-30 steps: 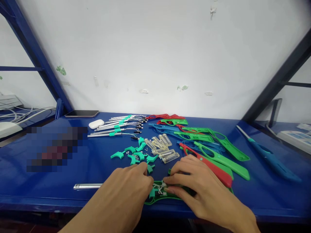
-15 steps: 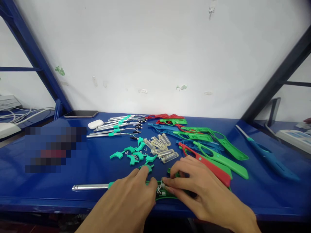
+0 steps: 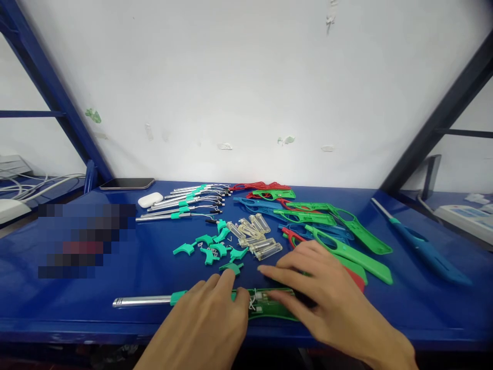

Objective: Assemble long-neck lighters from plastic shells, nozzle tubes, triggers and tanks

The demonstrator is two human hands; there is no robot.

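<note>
A half-built lighter lies near the table's front edge, its metal tube [image 3: 142, 301] pointing left and its green handle shell [image 3: 275, 309] facing up. White wires [image 3: 252, 299] and a small clear part show inside the shell. My left hand [image 3: 208, 313] grips the lighter at its middle, covering part of it, fingers curled over the shell. Over the shell's right part is my right hand [image 3: 319, 298], thumb and index finger spread apart, the thumb tip at the shell's inside. A teal trigger [image 3: 231, 268] lies just beyond my left fingertips.
Several teal triggers [image 3: 209, 255] and clear fuel tanks [image 3: 268, 251] lie mid-table. Behind are metal tubes with wires [image 3: 169, 205]. Red, blue and green shells [image 3: 362, 259] pile at right, near a blue lighter [image 3: 427, 252]. A phone [image 3: 127, 183] and white case [image 3: 150, 199] sit back left.
My right thumb and index finger have parted from their pinch at the white part in the shell. The index finger has risen away. My left hand stays on the lighter.
</note>
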